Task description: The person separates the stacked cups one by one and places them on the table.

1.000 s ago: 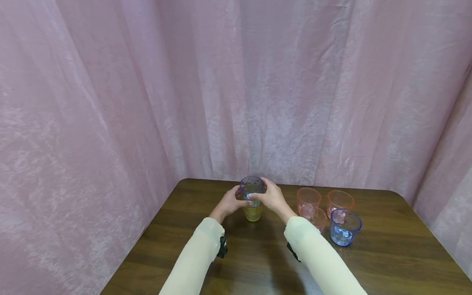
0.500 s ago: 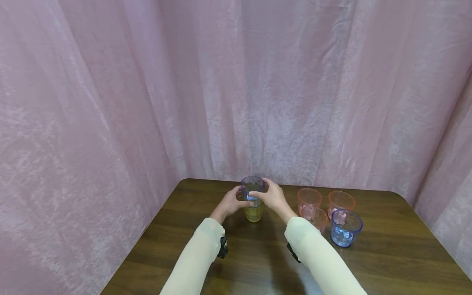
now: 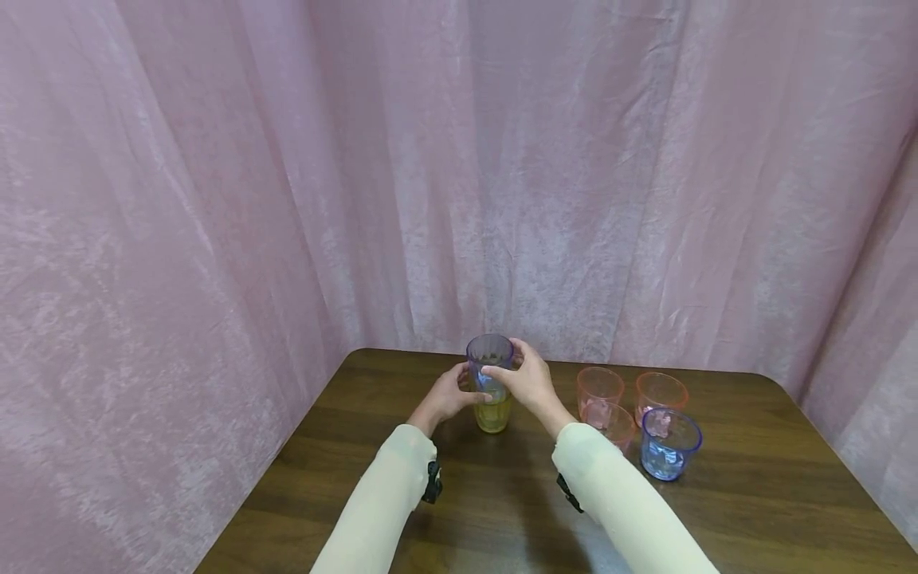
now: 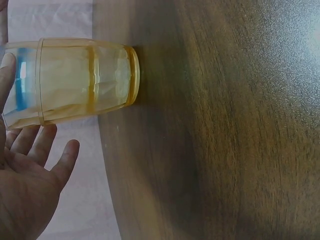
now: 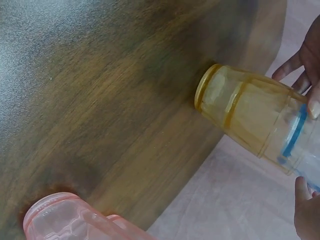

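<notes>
Near the table's (image 3: 502,510) far edge, the right hand (image 3: 527,381) grips a blue cup (image 3: 490,363) nested in a yellow cup (image 3: 492,413). The left hand (image 3: 450,393), fingers loosely spread, rests beside the yellow cup. Pink cups (image 3: 598,392) stand toward the right edge.

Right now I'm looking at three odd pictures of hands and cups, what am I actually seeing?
A person wears three cameras: one on the head, one on each wrist. The head view looks down at a table against pink curtains. The right hand grips a blue cup sitting inside a yellow cup; the left hand is at the yellow cup's side, but its grip isn't clear. The wrist views show that stack sideways, up close. Three pink cups and another blue cup stand to the right.
</notes>
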{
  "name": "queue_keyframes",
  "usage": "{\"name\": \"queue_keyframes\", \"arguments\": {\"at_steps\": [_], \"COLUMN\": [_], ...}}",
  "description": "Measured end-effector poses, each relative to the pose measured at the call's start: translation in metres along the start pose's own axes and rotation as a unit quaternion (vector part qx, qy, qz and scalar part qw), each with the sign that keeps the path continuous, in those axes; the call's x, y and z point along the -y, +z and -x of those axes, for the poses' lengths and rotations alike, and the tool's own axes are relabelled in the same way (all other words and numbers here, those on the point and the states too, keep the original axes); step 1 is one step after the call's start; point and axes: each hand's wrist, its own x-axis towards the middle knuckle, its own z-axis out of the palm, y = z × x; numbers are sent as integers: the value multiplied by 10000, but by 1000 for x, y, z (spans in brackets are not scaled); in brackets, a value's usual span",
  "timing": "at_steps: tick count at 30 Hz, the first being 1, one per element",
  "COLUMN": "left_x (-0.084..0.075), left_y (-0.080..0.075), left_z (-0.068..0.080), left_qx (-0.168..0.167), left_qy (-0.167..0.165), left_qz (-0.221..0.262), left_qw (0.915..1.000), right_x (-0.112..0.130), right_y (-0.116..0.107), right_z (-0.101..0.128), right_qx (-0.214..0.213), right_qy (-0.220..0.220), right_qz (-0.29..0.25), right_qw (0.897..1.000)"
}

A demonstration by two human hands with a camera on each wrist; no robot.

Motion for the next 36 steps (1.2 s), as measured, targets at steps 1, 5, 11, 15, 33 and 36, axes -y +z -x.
{"name": "queue_keyframes", "arguments": {"at_steps": [1, 5, 11, 15, 33, 36], "left_x": [0, 1, 4, 4, 8, 9], "left_y": [0, 0, 1, 1, -4, -6], "left_z": [0, 0, -1, -1, 0, -1], "left_qx": [-14, -50, -2, 23, -5, -21], "left_qy": [13, 79, 107, 114, 211, 177], "left_qz": [-16, -35, 32, 161, 264, 194], "left_qw": [10000, 10000, 9999, 9998, 9994, 9997], "right_x": [1, 6, 13, 17, 21, 20], "right_y": [-1, -4, -13, -20, -67, -73], "right_z": [0, 2, 5, 6, 28, 32], "right_qx": [-29, -133, -220, -212, -47, -82], "right_qy": [-8, -62, -122, -147, 56, 63], "right_qz": [-21, -56, -183, -365, -407, -407], "right_qw": [10000, 9999, 9995, 9990, 9991, 9991]}}
